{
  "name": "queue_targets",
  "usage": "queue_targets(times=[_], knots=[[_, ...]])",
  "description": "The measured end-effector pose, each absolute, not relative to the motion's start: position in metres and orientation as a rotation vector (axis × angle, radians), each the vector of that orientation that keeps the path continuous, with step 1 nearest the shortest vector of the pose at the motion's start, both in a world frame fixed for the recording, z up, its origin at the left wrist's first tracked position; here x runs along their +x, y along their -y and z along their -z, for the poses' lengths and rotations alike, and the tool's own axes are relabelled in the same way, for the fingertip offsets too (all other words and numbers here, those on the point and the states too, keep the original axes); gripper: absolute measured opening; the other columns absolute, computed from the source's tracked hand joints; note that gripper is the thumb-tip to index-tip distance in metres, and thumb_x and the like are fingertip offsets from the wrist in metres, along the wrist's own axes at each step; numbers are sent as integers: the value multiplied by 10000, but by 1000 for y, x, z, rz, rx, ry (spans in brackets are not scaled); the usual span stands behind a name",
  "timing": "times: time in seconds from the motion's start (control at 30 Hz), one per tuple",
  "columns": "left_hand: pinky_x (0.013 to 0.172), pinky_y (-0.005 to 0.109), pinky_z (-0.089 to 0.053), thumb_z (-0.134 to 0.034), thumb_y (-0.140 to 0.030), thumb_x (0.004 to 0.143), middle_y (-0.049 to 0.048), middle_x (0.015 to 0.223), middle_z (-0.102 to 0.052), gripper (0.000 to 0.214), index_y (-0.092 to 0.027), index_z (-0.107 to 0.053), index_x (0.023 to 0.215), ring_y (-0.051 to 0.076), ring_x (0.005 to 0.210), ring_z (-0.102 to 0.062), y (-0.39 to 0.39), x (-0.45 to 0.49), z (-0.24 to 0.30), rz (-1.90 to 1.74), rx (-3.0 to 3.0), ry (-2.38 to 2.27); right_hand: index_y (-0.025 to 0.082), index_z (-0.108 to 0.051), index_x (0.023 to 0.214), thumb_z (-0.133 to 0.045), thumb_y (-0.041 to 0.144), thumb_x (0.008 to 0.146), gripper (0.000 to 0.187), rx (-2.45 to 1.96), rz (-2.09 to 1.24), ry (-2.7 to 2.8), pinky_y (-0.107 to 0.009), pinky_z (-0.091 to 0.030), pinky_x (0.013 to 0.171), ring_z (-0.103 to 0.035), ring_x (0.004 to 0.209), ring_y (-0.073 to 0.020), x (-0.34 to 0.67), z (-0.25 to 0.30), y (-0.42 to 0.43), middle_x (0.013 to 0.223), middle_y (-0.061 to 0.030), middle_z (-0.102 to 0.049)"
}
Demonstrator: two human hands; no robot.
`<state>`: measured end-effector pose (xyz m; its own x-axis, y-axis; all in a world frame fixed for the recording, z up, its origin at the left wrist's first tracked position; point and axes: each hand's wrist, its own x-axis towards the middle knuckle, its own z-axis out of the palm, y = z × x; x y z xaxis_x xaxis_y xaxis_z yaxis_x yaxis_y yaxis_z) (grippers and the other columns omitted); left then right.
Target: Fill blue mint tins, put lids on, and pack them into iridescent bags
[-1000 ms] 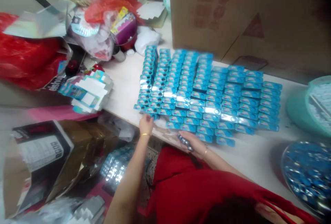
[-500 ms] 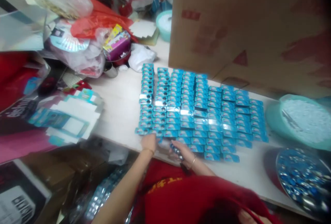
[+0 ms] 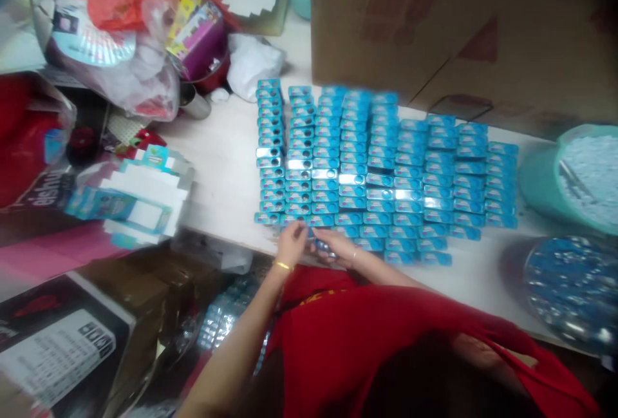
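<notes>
Rows of small blue cards lie overlapping in columns on the white table. Dark round pieces sit on the cards of the two leftmost columns; the columns further right show none that I can make out. At the near edge of these columns my left hand is pinched, its fingertips close to my right hand; whatever is between them is too small to see. My right hand is closed around several small shiny round pieces, dark and bluish, just in front of the bottom cards.
A large cardboard box stands behind the cards. On the right are a teal tub of white material and a bowl of shiny blue pieces. Flattened cartons, plastic bags and a purple box crowd the left.
The view has shifted, so the table sits higher in it. My left hand has come from the leftmost bottom cards to beside my right hand, which still holds the shiny pieces.
</notes>
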<state>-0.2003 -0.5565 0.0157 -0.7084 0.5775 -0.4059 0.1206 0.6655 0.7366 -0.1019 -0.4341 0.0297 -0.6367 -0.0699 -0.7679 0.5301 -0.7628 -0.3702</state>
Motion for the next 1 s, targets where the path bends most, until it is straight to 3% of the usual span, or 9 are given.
queue_targets(times=[0.2,0.37,0.5,0.6,0.73,0.8,0.9,1.0], knots=[[732,282,-467,-594,-300,791,58,810,-692,124,-186,-635,816,202,812,-648,539,-241,-6,-308,518,-2457,140,-665,913,-502,391,893,300,1186,2468,-734,-137,-198,297,-398,378,-49,-100,-23,429,610,-2,-582],[751,351,-484,-593,-423,803,163,948,-705,278,-168,-694,841,304,928,-660,519,-250,-10,99,648,-2378,140,-674,921,-550,366,868,263,1222,2442,-783,-141,-195,298,-396,384,-53,-99,-22,429,621,-11,-589],[757,365,-486,-549,-465,840,183,957,-698,349,-158,-708,880,324,947,-656,519,-250,-11,197,693,-2369,138,-655,949,-602,390,843,279,1219,2445,-754,-142,-191,297,-387,378,-48,-104,-22,429,633,-2,-594],[757,355,-478,-535,-430,862,159,904,-696,314,-160,-695,868,296,895,-657,525,-246,-15,108,733,-2387,134,-636,949,-588,403,859,287,1230,2446,-730,-134,-188,296,-386,375,-43,-107,-21,428,639,-1,-596],[753,275,-475,-563,-373,850,53,869,-666,274,-188,-628,1040,175,803,-619,536,-230,-24,-541,825,-2271,144,-593,841,-599,430,856,286,1278,2461,-728,-133,-193,298,-390,371,-38,-107,-21,428,631,-3,-598],[756,249,-474,-591,-300,810,28,889,-645,235,-189,-622,1015,144,799,-592,538,-221,-25,-755,852,-2139,154,-565,792,-626,431,837,288,1305,2461,-725,-132,-195,298,-391,364,-43,-109,-21,429,562,23,-552],[753,247,-466,-551,-206,786,20,839,-629,79,-177,-615,823,137,781,-574,534,-217,-20,-789,820,-2137,156,-570,815,-633,400,832,252,1292,2489,-717,-130,-204,298,-400,363,-52,-114,-19,432,519,38,-523],[728,253,-459,-514,-226,825,22,796,-639,98,-181,-597,851,148,754,-592,524,-231,-14,-702,686,-2320,131,-609,857,-601,315,840,185,1245,2561,-690,-134,-209,296,-435,401,-58,-116,-16,429,621,-17,-609]])
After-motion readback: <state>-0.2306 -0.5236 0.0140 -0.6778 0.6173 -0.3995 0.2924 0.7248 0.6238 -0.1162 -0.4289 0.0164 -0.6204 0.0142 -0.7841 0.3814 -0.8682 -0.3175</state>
